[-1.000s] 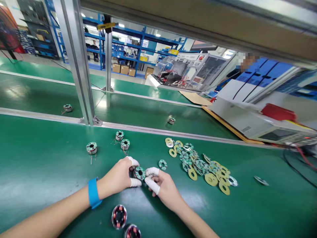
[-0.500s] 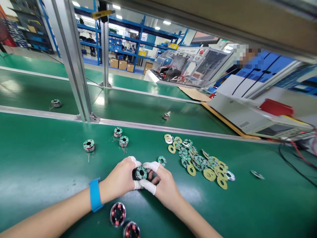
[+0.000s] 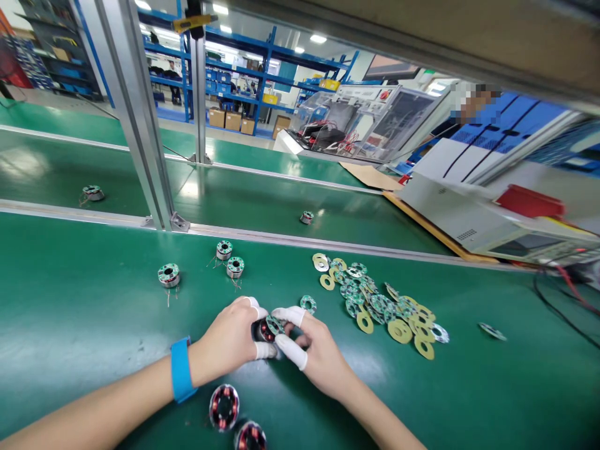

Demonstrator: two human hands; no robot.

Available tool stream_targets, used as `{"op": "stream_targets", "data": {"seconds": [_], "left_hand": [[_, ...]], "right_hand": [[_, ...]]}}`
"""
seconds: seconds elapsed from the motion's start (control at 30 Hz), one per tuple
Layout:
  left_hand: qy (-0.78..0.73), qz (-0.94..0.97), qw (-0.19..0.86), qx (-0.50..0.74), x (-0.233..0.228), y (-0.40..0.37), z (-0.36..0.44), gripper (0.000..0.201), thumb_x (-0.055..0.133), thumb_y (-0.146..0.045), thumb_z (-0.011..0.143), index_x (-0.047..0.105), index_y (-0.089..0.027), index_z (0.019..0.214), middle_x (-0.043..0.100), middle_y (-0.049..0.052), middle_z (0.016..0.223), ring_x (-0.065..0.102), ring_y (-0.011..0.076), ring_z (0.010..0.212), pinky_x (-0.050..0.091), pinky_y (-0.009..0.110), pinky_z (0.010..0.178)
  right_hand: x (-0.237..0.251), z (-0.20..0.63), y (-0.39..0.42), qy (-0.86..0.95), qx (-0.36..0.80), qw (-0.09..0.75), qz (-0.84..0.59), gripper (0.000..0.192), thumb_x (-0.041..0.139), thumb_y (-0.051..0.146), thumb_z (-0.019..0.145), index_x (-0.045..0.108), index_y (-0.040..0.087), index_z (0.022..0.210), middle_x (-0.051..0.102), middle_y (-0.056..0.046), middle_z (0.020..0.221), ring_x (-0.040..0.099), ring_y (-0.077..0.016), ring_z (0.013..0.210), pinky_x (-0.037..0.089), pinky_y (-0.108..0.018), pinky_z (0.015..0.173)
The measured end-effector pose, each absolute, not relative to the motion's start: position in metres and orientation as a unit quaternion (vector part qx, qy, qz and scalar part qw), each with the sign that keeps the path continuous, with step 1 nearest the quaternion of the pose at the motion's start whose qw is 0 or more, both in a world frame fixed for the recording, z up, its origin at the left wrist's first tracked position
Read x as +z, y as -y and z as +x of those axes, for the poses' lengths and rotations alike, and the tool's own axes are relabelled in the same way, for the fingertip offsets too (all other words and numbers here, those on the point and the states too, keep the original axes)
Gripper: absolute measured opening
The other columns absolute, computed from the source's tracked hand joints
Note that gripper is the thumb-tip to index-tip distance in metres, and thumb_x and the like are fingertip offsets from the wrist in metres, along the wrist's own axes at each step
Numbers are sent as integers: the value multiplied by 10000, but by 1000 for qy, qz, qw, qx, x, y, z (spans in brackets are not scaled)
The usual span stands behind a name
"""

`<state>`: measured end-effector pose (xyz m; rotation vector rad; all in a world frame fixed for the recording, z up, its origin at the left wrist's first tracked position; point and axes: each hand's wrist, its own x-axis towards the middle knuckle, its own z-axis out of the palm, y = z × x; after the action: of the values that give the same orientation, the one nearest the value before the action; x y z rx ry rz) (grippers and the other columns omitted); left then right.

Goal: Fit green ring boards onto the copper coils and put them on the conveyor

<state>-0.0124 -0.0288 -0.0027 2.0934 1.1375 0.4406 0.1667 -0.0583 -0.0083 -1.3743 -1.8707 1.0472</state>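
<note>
The left hand (image 3: 229, 337) and right hand (image 3: 314, 350) together pinch one coil (image 3: 263, 330), its green ring (image 3: 273, 325) tilted, not seated. Three finished coils (image 3: 225, 265) lie beyond; two bare coils (image 3: 225, 406) wait nearer.

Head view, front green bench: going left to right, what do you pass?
Blue wristband → lone green-topped wound coil → left hand → right hand → pile of green and yellow ring-shaped boards → stray ring board.
</note>
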Motion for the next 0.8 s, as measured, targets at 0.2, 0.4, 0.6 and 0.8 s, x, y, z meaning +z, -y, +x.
{"op": "stream_targets", "data": {"seconds": [0.2, 0.4, 0.6, 0.8], "left_hand": [[-435, 810, 347, 184, -3, 29, -12, 229, 745, -346, 653, 646, -176, 772, 577, 29, 807, 527, 192, 800, 415, 269, 707], [-433, 813, 344, 181, -4, 28, -14, 265, 761, -352, 639, 660, -181, 815, 591, 35, 838, 532, 201, 826, 412, 275, 724], [-435, 818, 338, 166, -1, 29, -14, 232, 734, -320, 655, 660, -185, 830, 591, 36, 850, 529, 204, 843, 416, 271, 728], [-445, 830, 307, 140, -1, 29, -9, 245, 720, -344, 643, 647, -178, 808, 570, 42, 817, 521, 214, 819, 408, 287, 707]], "right_hand": [[-9, 168, 59, 692, 416, 299, -508, 295, 540, 315, 807, 596, 160, 1053, 470, -44, 818, 517, -132, 637, 479, -198, 439], [-8, 167, 59, 698, 413, 296, -504, 302, 566, 287, 785, 596, 169, 1062, 494, -52, 839, 527, -145, 679, 499, -206, 466], [-9, 166, 59, 695, 406, 297, -513, 321, 606, 279, 743, 591, 178, 1047, 491, -42, 828, 526, -145, 672, 510, -218, 479], [-4, 163, 60, 701, 395, 271, -528, 327, 646, 264, 700, 592, 200, 1016, 472, -13, 785, 501, -134, 640, 494, -220, 482]]}}
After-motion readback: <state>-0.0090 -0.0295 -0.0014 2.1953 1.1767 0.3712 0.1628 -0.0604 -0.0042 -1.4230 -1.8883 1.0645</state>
